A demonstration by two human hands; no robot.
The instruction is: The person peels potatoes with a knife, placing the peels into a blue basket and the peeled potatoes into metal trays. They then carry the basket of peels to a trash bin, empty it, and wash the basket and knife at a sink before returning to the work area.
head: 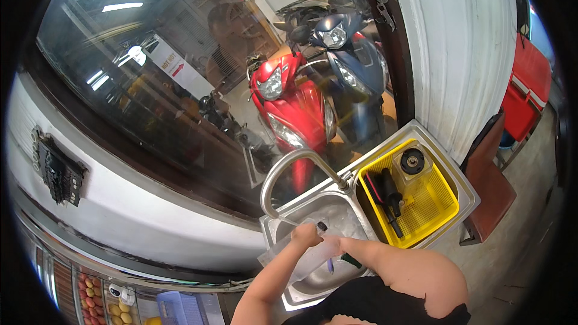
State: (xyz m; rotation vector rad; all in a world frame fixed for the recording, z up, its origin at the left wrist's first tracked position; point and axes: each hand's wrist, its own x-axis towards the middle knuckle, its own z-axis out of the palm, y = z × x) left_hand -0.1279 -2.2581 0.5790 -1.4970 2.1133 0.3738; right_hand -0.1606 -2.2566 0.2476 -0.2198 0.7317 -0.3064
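Note:
Over the left basin of a steel double sink (316,286), my left hand (307,234) is closed at the upper side of a translucent plastic container (311,259), near a small black part (321,226). My right hand (337,246) is at the container's right side, its fingers partly hidden. Water runs from the curved steel faucet (289,158) towards my left hand. Below the container, a purple-handled item (330,266) and a dark green item (351,260) lie in the basin.
In the right basin stands a yellow plastic basket (445,189) holding black parts (384,189) and a clear blender-like base (412,161). Behind the sink is a glass pane, with a red motorbike (289,108) beyond. A brown chair (490,194) stands at right.

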